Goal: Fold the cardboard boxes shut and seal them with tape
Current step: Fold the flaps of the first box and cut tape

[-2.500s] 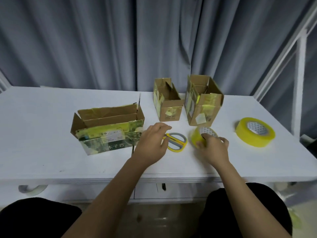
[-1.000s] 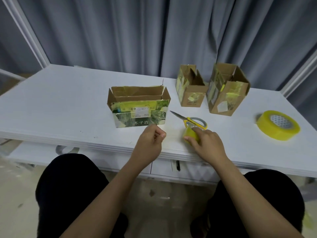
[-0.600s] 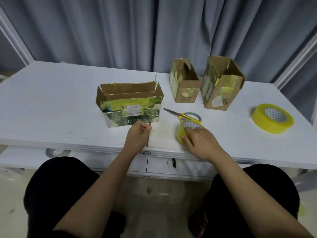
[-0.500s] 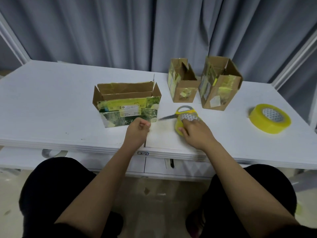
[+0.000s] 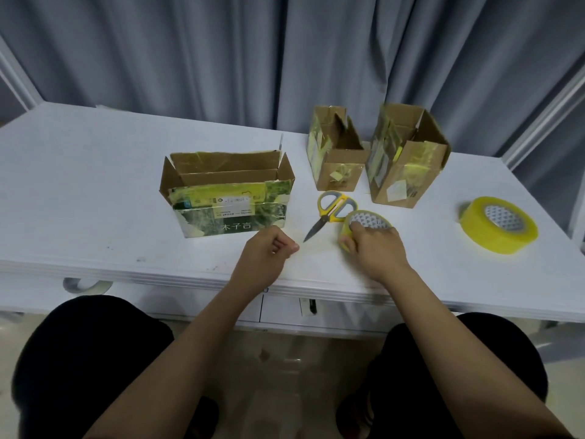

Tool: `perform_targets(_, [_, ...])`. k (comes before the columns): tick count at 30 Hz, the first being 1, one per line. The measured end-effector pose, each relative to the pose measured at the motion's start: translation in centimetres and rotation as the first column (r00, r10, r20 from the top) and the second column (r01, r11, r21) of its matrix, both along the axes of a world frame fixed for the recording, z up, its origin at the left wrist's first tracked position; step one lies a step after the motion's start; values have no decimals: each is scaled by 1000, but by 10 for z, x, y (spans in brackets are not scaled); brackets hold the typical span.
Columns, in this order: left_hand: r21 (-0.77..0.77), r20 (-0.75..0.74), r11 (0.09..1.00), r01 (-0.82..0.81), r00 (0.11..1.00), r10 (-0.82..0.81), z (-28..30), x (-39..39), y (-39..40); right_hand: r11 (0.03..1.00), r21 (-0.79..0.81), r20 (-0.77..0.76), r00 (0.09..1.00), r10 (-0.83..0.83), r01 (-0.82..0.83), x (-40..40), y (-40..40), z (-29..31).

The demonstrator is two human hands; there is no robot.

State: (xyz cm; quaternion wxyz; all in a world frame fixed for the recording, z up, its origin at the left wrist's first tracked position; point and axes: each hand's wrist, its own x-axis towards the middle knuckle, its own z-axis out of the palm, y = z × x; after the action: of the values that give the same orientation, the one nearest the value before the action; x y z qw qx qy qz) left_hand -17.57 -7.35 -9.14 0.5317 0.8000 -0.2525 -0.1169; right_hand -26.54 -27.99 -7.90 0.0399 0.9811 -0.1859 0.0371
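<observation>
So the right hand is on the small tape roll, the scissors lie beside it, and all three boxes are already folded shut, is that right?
Not quite. The head view shows all three boxes open: the green printed box, the small box and the taller box have their flaps up. The rest holds: the right hand grips the small tape roll, with the scissors beside it.

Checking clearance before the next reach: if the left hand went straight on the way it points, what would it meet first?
Probably the scissors: the left hand points toward the blade tip just ahead, though depth is unclear.
</observation>
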Motion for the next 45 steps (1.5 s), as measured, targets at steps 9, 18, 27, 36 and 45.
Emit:
perform_targets(9, [-11,-197,1000,-14,980,11,-3,15,1,988,154,186,982,-18,-11,43,-20,37])
perform_targets(18, [65,-154,998,25,988,-15,-1,20,7,950,237,-384,879,282,-201,111,-34,45])
perform_targets(27, [37,-118,998,52,992,-47,-1,24,11,940,-58,-228,921,315,-336,99,-39,54])
perform_targets(36, [21,-155,1000,14,988,-11,8,19,5,955,240,-29,982,186,-174,17,-25,99])
perform_targets(45, [47,-134,999,10,991,-4,23,11,1,990,129,-147,986,82,-63,-17,-6,121])
